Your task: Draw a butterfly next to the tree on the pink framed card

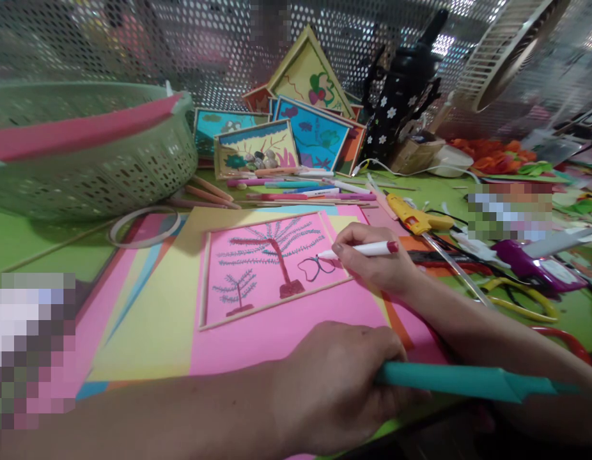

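Observation:
My right hand (377,259) pinches a white marker with a dark red end (373,249). The marker's tip meets the pink picture (262,284) at a dark outline shaped like wings. Thin wooden strips (203,281) frame this picture, which also carries a large and a small tree with brown trunks and dark green leaves. Closer to me, my left hand (334,380) is closed around a teal marker (449,379) that points right. Its fingertips are partly hidden. Pink and yellow paper sheets (147,326) lie beneath the picture.
A green basket (94,166) stands left, near a roll of tape (145,228). Behind the picture are loose markers (319,193) and framed pictures (315,137). To the right lie a yellow glue gun (411,215), yellow-handled scissors (526,303) and a purple tool (536,265). A fan (497,57) stands behind.

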Tool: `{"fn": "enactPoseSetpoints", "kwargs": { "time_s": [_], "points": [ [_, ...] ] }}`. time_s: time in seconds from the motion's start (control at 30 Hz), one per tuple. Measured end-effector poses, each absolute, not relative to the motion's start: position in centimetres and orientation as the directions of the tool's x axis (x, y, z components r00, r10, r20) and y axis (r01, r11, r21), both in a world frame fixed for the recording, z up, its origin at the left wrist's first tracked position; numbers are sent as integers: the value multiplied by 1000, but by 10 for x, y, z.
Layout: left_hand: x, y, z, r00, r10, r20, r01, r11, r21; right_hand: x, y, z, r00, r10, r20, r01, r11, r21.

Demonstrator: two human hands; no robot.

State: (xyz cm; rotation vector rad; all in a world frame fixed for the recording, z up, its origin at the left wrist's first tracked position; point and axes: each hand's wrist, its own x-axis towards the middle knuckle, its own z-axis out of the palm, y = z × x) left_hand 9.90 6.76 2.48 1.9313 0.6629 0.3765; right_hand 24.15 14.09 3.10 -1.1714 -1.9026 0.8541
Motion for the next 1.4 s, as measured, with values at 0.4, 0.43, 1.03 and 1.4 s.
{"fn": "enactPoseSetpoints", "kwargs": {
  "time_s": [0.4, 0.43, 1.03, 1.4],
  "points": [
    [100, 67, 28, 797, 602, -53, 292, -307, 906, 241, 141, 29, -308, 926, 219, 411, 337, -847],
    [99, 66, 29, 795, 604, -52, 278, -288, 916, 241, 141, 30, -301, 930, 209, 395, 321, -861],
    [106, 74, 33, 230, 972, -42, -131, 74, 989, 263, 144, 73, -98, 943, 319, -190, 297, -936],
    [108, 73, 36, 157, 987, -27, -112, 45, 993, 261, 128, 79, -412, 890, 196, -63, 187, -980]
  ]
}}
